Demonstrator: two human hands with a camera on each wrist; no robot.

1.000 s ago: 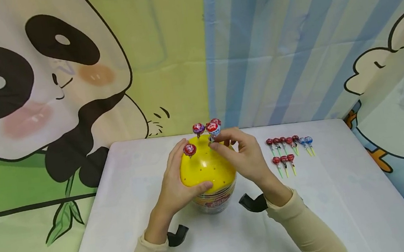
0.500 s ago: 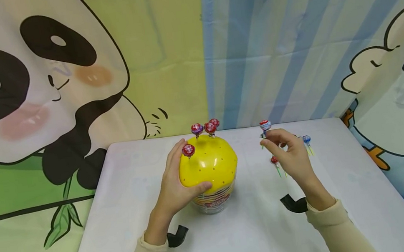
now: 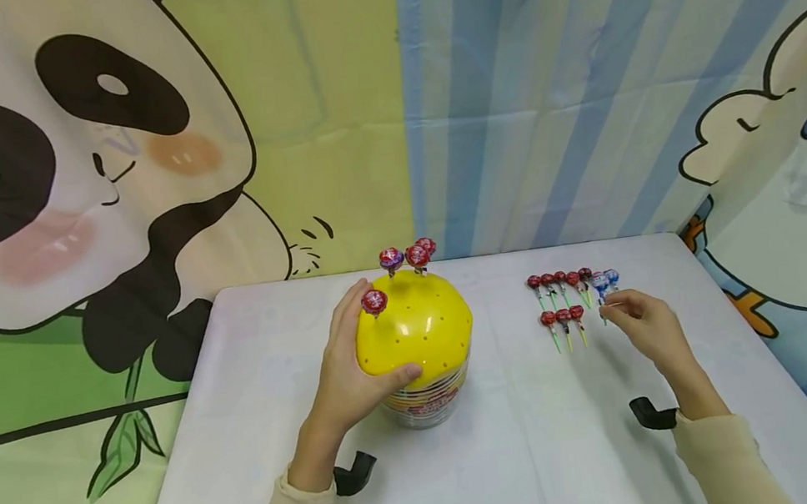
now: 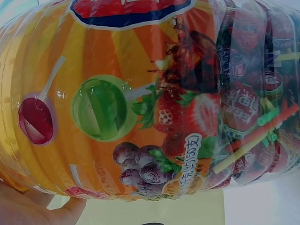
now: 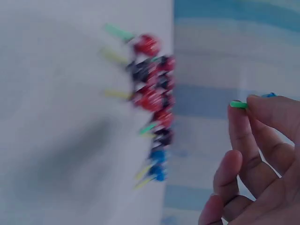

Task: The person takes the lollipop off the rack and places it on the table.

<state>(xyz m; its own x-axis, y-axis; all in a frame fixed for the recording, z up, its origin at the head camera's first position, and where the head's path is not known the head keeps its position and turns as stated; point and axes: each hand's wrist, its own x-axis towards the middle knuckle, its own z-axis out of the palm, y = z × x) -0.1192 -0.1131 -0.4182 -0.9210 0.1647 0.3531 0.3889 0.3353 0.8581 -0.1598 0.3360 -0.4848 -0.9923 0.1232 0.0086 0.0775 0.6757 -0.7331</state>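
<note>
My left hand [image 3: 350, 380] grips the side of a round yellow lid [image 3: 413, 326] on a clear ribbed candy jar [image 3: 430, 404], thumb across the front. Four-side fruit print on the jar's label [image 4: 140, 117] and wrapped lollipops inside it show in the left wrist view. Several red and purple lollipops [image 3: 374, 302] stand upright in the lid, among its small holes. Off to the right, my right hand [image 3: 651, 331] pinches a blue-wrapped lollipop [image 3: 600, 285] by its green stick [image 5: 238, 104] between thumb and index finger, above the table and near the blue lollipops [image 5: 158, 164].
Red-wrapped lollipops [image 3: 563, 316] lie in two rows on the white table [image 3: 534, 454], right of the jar. Behind the table's far edge hangs a printed cloth [image 3: 491, 107]. Each wrist wears a black curved mount [image 3: 356, 472].
My right hand has moved from the lid's top out to the right with the lollipop, then lower beside the laid-out rows. My left hand keeps its grip on the lid.
</note>
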